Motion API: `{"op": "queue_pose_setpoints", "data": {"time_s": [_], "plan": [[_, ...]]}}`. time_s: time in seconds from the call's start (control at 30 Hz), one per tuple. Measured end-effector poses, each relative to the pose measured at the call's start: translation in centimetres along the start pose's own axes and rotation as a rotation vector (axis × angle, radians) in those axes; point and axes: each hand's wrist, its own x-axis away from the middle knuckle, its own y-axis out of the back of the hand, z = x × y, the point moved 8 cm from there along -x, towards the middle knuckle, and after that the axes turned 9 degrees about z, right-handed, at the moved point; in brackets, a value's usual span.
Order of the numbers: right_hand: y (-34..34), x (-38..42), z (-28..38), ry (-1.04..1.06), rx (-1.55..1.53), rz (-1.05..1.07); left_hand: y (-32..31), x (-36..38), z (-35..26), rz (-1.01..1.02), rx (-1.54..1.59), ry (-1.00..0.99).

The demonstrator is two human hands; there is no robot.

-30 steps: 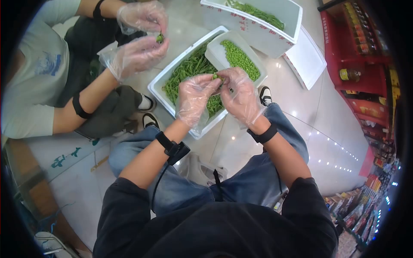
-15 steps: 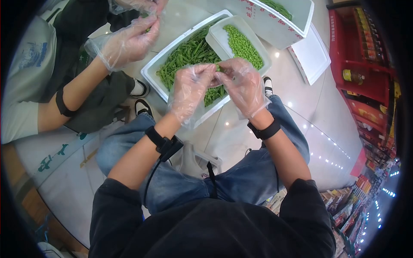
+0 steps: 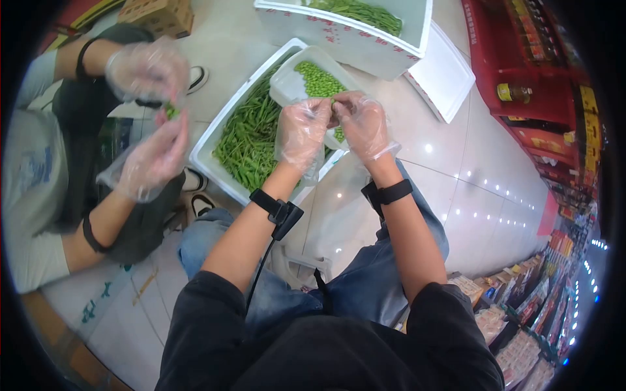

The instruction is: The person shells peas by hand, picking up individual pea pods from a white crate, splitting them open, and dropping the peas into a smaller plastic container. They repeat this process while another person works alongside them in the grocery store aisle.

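Over pale glossy floor tiles (image 3: 430, 195), beside red shelving (image 3: 521, 124), apparently shop racks.

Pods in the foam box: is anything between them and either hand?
Nothing visible stands between the left hand and the pods. The right hand has the left hand in its way, and the pea tub covers part of the foam box.

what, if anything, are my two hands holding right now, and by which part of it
Your left hand and right hand pinch a small green piece between fingertips; the fingers hide which part.
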Motion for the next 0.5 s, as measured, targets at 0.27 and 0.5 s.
{"op": "queue_pose_setpoints", "data": {"time_s": [0.27,0.5], "plan": [[-0.7,-1.0,-3.5,-0.087,0.176,-0.048,0.0,-3.3,4.5,0.04,-0.171,0.142],[-0.4,-0.8,-6.7,-0.172,0.252,-0.117,0.7,-3.7,7.2,-0.008,-0.186,0.147]]}}
